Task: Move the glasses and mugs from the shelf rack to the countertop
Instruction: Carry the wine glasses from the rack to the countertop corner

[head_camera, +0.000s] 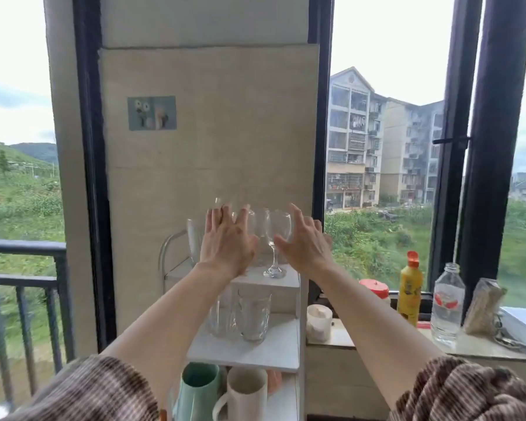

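Observation:
A white shelf rack [286, 357] stands against the pillar. Several clear stemmed glasses stand on its top tier; one wine glass [276, 238] shows between my hands. My left hand [227, 241] is open with spread fingers, in front of the glasses on the left. To the right of the wine glass, my right hand [305, 243] is open too, fingers apart. Neither hand holds anything. Two clear tumblers [254, 314] sit on the middle tier. A green mug [198, 390] and a white mug [245, 396] stand on the lower tier.
The countertop [474, 347] runs right of the rack, carrying a white cup [319, 322], a yellow bottle [410, 290], a clear water bottle [447, 305], a red-lidded jar [374, 288] and a bag [483, 308]. A balcony railing [25, 268] is at the left.

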`<state>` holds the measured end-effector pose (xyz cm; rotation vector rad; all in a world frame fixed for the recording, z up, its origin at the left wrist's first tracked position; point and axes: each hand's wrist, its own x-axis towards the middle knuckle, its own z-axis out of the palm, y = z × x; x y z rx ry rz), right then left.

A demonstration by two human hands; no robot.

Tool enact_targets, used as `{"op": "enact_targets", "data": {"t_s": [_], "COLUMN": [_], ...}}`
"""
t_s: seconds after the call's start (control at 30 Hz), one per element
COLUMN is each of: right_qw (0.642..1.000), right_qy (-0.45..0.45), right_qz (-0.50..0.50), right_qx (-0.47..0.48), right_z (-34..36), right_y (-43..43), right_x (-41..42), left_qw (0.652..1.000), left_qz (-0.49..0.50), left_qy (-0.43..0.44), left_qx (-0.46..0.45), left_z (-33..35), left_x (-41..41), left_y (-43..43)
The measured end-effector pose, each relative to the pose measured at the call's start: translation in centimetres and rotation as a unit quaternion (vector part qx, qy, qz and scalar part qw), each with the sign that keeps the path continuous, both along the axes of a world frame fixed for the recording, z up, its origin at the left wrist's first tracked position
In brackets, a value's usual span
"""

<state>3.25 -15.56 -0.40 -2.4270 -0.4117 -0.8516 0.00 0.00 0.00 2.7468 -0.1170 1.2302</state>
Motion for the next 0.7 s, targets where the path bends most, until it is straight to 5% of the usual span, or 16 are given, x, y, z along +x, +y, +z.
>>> {"op": "enact_targets", "data": {"t_s": [0.2, 0.43, 0.57, 0.7], "right_qw": [0.999, 0.994, 0.978, 0.954], "right_qy": [0.023, -0.013, -0.032, -0.034], "right_qz": [0.025, 0.066, 0.084, 0.112], "right_qx": [0.000, 0.082, 0.188, 0.276], "right_z": [0.6, 0.3, 1.4, 2.9], "right_y": [0.3, 0.6, 0.8, -0.9], "right_x": [2.7, 1.8, -1.0, -5.1], "left_qw": [0.999, 0.993, 0.948, 0.916], "left_qz": [0.031, -0.064, -0.208, -0.284], "left_qy": [0.025, -0.053, -0.101, -0.129], "left_qx": [-0.012, -0.081, -0.220, -0.252], "left_z": [0.4, -0.5, 0.1, 1.9], "left_x": [3.0, 3.4, 1.1, -1.9], "left_y": [1.2, 1.8, 2.2, 2.3]}}
